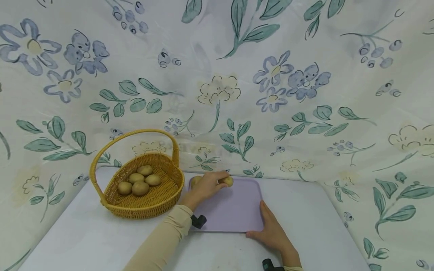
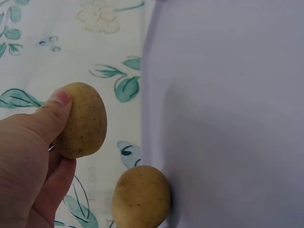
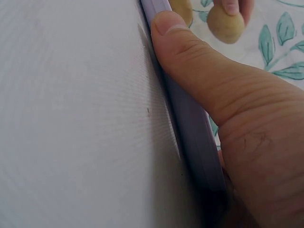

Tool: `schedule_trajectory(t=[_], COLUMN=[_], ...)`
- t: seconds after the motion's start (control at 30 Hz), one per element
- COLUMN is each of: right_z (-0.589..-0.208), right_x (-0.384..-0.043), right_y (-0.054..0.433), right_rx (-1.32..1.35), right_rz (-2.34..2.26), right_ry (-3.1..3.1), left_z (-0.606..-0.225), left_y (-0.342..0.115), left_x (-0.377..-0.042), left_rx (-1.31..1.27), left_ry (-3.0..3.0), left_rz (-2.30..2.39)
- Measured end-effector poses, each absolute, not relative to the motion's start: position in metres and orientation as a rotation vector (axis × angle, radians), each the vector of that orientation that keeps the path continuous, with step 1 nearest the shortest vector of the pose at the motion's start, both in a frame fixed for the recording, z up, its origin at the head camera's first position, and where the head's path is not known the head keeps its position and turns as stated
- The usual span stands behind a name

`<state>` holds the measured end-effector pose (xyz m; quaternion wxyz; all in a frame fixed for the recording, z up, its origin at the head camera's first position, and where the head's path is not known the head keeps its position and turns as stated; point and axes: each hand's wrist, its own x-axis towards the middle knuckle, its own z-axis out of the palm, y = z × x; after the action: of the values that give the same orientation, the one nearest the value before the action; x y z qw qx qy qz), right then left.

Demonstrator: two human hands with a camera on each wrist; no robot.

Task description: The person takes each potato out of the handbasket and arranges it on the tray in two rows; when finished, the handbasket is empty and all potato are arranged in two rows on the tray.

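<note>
My left hand (image 1: pixel 207 185) pinches a potato (image 2: pixel 84 122) between thumb and fingers, over the far part of a pale purple tray (image 1: pixel 234 212). Another potato (image 2: pixel 141 198) lies at the tray's far left, partly behind that hand in the head view. At the tray's near right corner my right hand (image 1: pixel 272 230) grips the rim, its thumb along the front edge and its fingers on the right side. The right wrist view shows the thumb (image 3: pixel 190 57) pressed against the tray's edge; most of the other fingers are hidden there.
Left of the tray stands a woven yellow-brown basket (image 1: pixel 144 213) with a tall arched handle, holding several potatoes (image 1: pixel 140 188). Both rest on a white table (image 1: pixel 305 210). A floral cloth (image 1: pixel 217 56) hangs right behind the table.
</note>
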<state>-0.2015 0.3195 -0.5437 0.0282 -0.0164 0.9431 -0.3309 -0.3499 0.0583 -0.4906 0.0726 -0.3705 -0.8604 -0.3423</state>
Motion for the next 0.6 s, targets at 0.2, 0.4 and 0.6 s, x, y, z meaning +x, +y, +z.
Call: schedule_trajectory(t=[0.2, 0.4, 0.6], right_z=[-0.543, -0.544, -0.544], right_x=[-0.201, -0.202, -0.201], right_y=[0.319, 0.321, 0.32], right_rx=[-0.054, -0.042, -0.037], right_rz=[-1.024, -1.012, -1.021], right_ry=[2.91, 2.919, 2.911], left_z=[-0.498, -0.5, -0.505], left_y=[0.06, 0.063, 0.067], left_x=[-0.352, -0.353, -0.353], left_rx=[-1.118, -1.128, -1.09], left_ry=[-2.604, -2.57, -2.624], left_rz=[-1.009, -0.997, -0.968])
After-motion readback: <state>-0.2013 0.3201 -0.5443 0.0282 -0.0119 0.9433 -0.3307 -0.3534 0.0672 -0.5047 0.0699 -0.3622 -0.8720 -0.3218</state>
